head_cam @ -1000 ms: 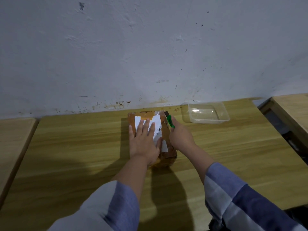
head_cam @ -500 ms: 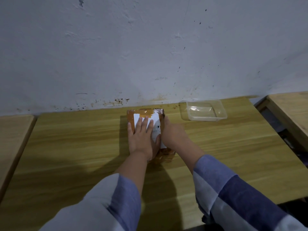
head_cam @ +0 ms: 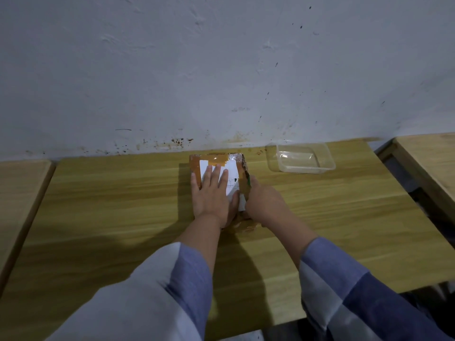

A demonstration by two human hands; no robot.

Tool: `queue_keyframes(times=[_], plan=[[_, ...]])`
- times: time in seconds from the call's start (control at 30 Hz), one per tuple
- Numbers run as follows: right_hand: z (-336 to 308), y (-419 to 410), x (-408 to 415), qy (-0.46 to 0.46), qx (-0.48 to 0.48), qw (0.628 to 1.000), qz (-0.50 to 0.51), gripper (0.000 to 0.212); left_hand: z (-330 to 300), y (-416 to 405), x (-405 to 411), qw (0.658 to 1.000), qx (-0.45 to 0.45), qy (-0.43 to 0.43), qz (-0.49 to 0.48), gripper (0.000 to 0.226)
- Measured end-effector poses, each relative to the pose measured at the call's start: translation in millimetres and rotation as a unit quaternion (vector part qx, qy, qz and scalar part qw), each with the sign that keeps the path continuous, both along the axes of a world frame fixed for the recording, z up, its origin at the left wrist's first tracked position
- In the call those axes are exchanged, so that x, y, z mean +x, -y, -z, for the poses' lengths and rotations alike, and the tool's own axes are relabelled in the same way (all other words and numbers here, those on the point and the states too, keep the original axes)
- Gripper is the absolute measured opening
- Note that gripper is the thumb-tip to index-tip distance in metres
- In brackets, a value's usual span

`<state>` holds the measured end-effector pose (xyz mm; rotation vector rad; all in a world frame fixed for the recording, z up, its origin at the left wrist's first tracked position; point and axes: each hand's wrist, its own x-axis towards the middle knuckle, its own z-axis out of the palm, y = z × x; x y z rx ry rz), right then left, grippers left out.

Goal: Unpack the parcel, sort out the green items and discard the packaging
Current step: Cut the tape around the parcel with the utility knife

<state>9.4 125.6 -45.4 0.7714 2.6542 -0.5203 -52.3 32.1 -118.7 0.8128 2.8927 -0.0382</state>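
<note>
While pressing the taped parcel (head_cam: pixel 219 163) flat with spread left hand (head_cam: pixel 211 195), gripping a green-handled cutter (head_cam: pixel 249 180) in the curled right hand (head_cam: pixel 267 205).

You had dim, bluish light; your arms threw soft shadows across the surface (head_cam: pixel 98 205) toward its near edge, and wide-angle bending curved the edges.

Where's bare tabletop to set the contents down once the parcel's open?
Wide bare wood left of the parcel, out to the table edge. Another patch right of the right hand, below the clear container. Crowded: the centre, with the left hand flat on the parcel.
</note>
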Motion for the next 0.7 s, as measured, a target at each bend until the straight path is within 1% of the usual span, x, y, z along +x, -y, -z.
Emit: queue_keyframes(times=[0.07, 0.2, 0.37, 0.53, 0.6, 0.7], plan=[[0, 2, -4, 0.013, 0.017, 1.0, -0.002, 0.071, 1, 0, 1, 1.0, 0.008, -0.007, -0.006, 0.067], [2, 9, -5, -0.006, 0.034, 0.999, 0.001, 0.063, 9, -2, 1, 0.999, 0.017, -0.011, -0.024, 0.067], [3, 5, 15, -0.014, 0.0, 1.0, 0.01, 0.059, 7, -2, 0, 0.999, 0.025, -0.003, -0.03, 0.067], [2, 3, 11, -0.011, -0.001, 1.0, 0.008, 0.065, 6, -1, 3, 0.999, 0.038, -0.002, -0.032, 0.067], [4, 4, 11, -0.012, 0.004, 1.0, 0.005, 0.064, 6, -2, 4, 0.999, 0.039, -0.001, -0.038, 0.067], [5, 3, 28, -0.013, 0.014, 1.0, -0.01, 0.066, 4, -3, 4, 0.998, 0.049, 0.001, -0.043, 0.067]])
